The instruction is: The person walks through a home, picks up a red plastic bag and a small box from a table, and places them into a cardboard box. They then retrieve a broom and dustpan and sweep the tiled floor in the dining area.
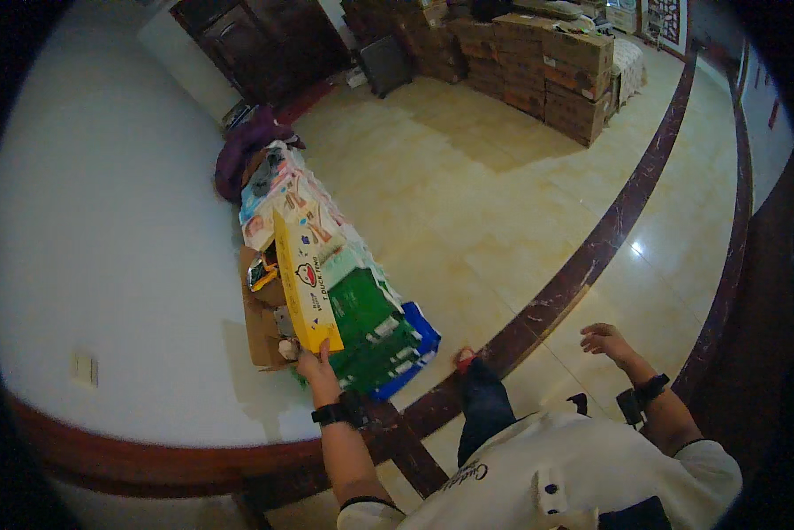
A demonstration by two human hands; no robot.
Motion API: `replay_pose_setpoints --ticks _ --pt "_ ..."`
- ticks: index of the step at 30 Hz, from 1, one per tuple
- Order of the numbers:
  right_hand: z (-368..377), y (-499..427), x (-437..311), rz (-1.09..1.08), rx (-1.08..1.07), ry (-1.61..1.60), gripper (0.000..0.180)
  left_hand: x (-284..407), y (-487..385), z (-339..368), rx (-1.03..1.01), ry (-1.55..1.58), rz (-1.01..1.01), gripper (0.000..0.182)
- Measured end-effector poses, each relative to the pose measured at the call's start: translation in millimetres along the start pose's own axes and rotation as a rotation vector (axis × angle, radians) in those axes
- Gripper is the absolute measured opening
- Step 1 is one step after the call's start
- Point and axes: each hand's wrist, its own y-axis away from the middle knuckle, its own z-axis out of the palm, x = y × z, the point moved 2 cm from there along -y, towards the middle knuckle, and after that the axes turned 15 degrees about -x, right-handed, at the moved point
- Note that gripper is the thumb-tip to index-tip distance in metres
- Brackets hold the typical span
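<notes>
My left hand [314, 368] grips the near end of a long yellow and white cardboard box [310, 281], which bears a cartoon duck and writing. The box is tilted beside an open brown carton [256, 338] that holds small items, among them a shiny packet [259, 273]. Under and beside the box lie stacked plastic packages, with a green package [363, 301] and a blue one [423, 331] at the near end. My right hand [605, 341] hangs over the tiled floor at my right, fingers apart and slightly bent, holding nothing.
A white wall [125, 265] runs along the left. Purple cloth [251, 146] lies on the packages' far end. Brown cartons [572, 79] are stacked at the back, near a dark suitcase [385, 63] and a dark wooden door [257, 46]. A dark stone strip [609, 232] curves across the floor.
</notes>
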Motion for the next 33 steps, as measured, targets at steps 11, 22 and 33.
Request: replay_pose_setpoints --ticks 11,22,33 --pt "-6.9 130.2 31.2 0.210 0.194 -0.060 0.029 -86.5 -97.7 39.1 0.118 -0.534 -0.440 0.042" --pt "41.5 128.3 18.8 0.225 0.180 0.049 0.030 -141.4 -32.9 86.6 -0.149 -0.350 0.305 0.026" --pt "126.7 108.6 92.3 0.242 0.091 0.202 0.031 -178.9 70.7 20.9 -0.116 0.711 -0.014 0.027"
